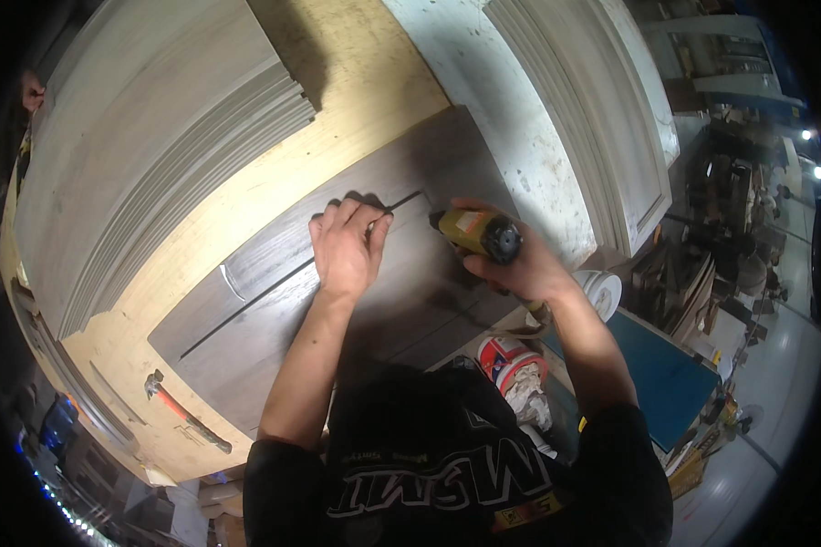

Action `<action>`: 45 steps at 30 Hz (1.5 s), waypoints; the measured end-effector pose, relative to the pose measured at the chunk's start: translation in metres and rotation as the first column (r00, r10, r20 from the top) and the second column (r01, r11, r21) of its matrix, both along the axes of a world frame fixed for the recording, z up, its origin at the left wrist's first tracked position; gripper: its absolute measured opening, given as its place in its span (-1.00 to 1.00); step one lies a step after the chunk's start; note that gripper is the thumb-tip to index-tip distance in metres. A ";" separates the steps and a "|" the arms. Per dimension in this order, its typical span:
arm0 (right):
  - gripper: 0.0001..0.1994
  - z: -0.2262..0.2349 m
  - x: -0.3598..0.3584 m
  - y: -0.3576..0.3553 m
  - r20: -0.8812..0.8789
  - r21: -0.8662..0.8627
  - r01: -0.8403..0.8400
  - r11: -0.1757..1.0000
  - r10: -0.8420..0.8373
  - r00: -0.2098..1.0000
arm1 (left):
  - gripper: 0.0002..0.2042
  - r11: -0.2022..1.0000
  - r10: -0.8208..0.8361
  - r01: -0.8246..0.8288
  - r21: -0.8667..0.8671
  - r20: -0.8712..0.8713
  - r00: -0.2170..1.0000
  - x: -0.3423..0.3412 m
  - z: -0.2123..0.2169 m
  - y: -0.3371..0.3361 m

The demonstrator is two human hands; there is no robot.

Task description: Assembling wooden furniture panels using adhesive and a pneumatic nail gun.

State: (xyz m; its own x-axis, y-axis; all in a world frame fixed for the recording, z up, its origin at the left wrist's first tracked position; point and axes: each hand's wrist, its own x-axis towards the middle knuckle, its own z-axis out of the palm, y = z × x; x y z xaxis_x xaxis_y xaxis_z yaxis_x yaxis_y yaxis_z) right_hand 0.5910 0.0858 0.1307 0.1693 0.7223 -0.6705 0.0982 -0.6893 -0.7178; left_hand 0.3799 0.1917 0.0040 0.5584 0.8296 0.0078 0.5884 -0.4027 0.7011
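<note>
Two hands work here: our left hand [347,248] presses flat, fingers spread, on the stiff dark panel [337,301] mid-workbench [374,82]; our right hand [520,264] grips the yellow power tool [479,232], probably weighty, best held by its body.

Head camera, looking steeply down, close over workbench [356,55]

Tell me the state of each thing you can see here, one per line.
Dark grey wood-grain panel: flat on bench, slit lengthwise.
Yellow power tool: gripped, resting on panel.
Left hand: flat, pressing panel.
Right hand: closed around tool.
Orange-handled hammer: lying unused.
Stack of pale boards: piled.
</note>
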 end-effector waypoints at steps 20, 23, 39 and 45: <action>-0.30 -0.002 0.002 0.010 0.172 -0.003 0.029 1.000 -0.028 0.985 | -0.93 0.999 -0.045 0.045 0.012 -0.047 0.998 -0.007 -0.001 0.001; -0.32 -0.029 0.016 0.007 0.491 0.202 -0.004 0.979 -0.098 0.866 | -0.87 0.996 -0.060 0.063 0.059 -0.055 0.997 -0.018 0.002 -0.006; -0.59 -0.100 -0.054 -0.070 0.467 0.211 0.062 0.975 -0.157 0.870 | -0.36 0.463 0.817 -0.857 -0.227 -0.265 0.512 -0.380 -0.026 -0.095; -0.59 -0.115 -0.061 -0.022 0.538 0.291 0.035 0.956 -0.194 0.820 | -0.56 0.361 0.884 -0.921 -0.147 -0.262 0.388 -0.405 -0.046 -0.070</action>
State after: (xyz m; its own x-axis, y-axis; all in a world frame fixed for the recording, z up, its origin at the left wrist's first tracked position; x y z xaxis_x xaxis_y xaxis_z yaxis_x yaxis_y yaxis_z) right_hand 0.5296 0.0637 0.0152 0.5471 0.8050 -0.2294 0.4658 -0.5205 -0.7156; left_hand -0.0253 0.1212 -0.0417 -0.5476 0.7952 -0.2603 0.5745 0.5835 0.5740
